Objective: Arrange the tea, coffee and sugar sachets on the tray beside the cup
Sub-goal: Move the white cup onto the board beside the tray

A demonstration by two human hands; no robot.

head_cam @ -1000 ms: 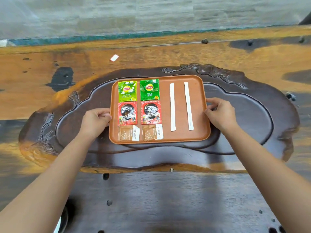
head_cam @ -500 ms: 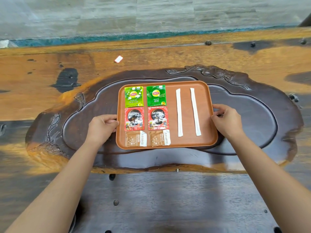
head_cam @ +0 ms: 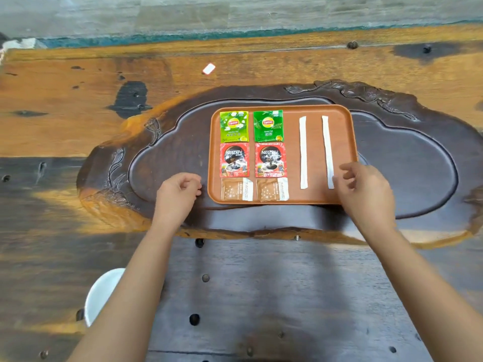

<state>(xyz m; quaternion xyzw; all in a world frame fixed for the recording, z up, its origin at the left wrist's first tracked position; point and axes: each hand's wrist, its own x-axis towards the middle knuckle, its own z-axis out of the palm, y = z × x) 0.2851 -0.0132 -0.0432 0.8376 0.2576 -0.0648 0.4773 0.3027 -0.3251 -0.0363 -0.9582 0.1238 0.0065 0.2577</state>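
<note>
An orange-brown tray (head_cam: 315,111) lies flat on the dark carved board. On its left half, in two columns, are two green Lipton tea sachets (head_cam: 234,125) (head_cam: 268,125), two red Nescafe coffee sachets (head_cam: 234,159) (head_cam: 270,159) and two brown sugar sachets (head_cam: 236,189) (head_cam: 271,189). Two long white stick sachets (head_cam: 303,152) (head_cam: 327,150) lie to their right. My left hand (head_cam: 180,189) is curled and holds nothing, just clear of the tray's left rim. My right hand (head_cam: 366,189) hovers over the tray's front right corner with loose, parted fingers. A white cup (head_cam: 104,291) shows at the lower left, partly behind my left forearm.
The tray sits in the hollow of a dark carved wooden tea board (head_cam: 170,142) on a long orange-and-dark wooden table (head_cam: 65,82). A small white scrap (head_cam: 208,68) lies on the table beyond the board. A grey wall runs behind the table's far edge.
Both hands have let go of the tray's side rims. The left hand has drawn back a little and curled up, and the right has lifted over the corner. The cup has come into view.
</note>
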